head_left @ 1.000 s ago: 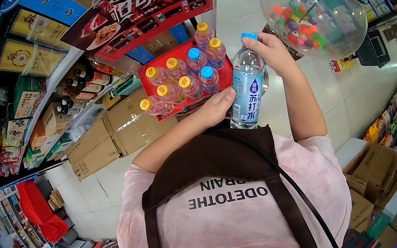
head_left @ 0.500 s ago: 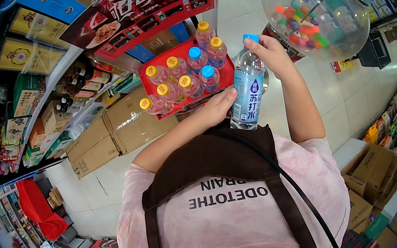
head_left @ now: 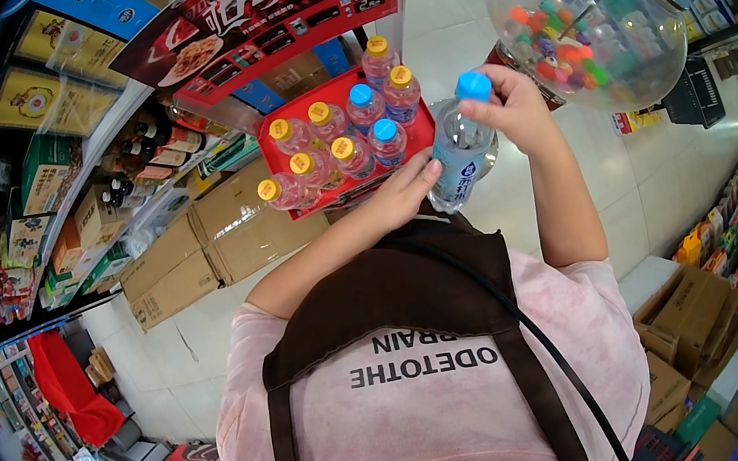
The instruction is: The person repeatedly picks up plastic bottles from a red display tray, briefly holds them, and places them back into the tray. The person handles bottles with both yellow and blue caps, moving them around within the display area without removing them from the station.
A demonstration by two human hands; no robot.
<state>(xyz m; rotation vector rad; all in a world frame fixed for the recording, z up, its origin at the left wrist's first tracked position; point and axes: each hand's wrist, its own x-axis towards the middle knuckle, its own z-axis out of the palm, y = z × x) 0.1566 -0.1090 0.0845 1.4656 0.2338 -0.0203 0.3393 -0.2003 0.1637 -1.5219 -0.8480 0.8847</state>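
A clear plastic water bottle [head_left: 456, 164] with a light-blue label and a blue cap is in front of my chest, its top tilted toward me. My right hand [head_left: 513, 110] grips it near the cap, the thumb laid against the neck. Against the label's left side rest the fingers of my left hand [head_left: 405, 196]; the far side of the bottle is hidden. Just beyond my left hand, a red display tray [head_left: 420, 138] bears several upright bottles. Most have yellow caps, such as this bottle [head_left: 357, 158]; two have blue caps, one being the near bottle [head_left: 388, 143].
A red and dark printed sign [head_left: 270, 21] rises behind the tray. At the right stands a clear globe [head_left: 588, 28] with colourful balls. Cardboard boxes [head_left: 248, 222] lie below the stocked shelves on the left; open cartons [head_left: 693, 320] stand at the lower right.
The bottle's cap has tipped up toward me and its base has swung away, so the label looks foreshortened. My right hand has shifted slightly with the cap; my left fingers have straightened a little.
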